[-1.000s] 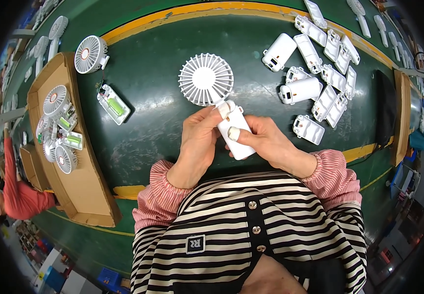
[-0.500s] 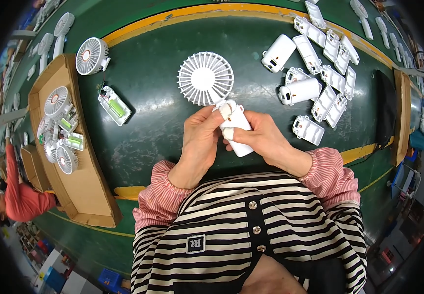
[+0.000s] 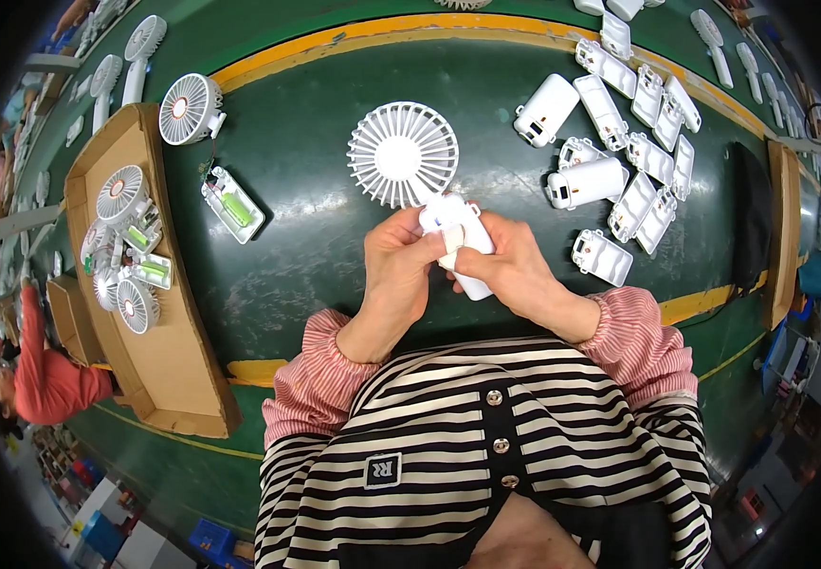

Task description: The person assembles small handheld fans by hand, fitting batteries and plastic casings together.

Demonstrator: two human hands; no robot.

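The white handheld fan (image 3: pixel 415 166) sits mid-surface, both hands (image 3: pixel 401 261) (image 3: pixel 510 266) clasped around its handle, apparently fitting the casing together; next probably calls for a firm, even squeeze.

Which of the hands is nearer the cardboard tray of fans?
Left. The left hand is on the tray's side; the right hand is farther away.

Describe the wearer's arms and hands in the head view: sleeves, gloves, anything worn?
Both hands are bare: left hand, right hand, no gloves, and no rings or watch visible. Each forearm is covered by a pink sleeve cover with fine stripes, gathered by elastic at the wrist. Above that is a black-and-white striped top with round buttons down the front and a small dark patch on the chest.
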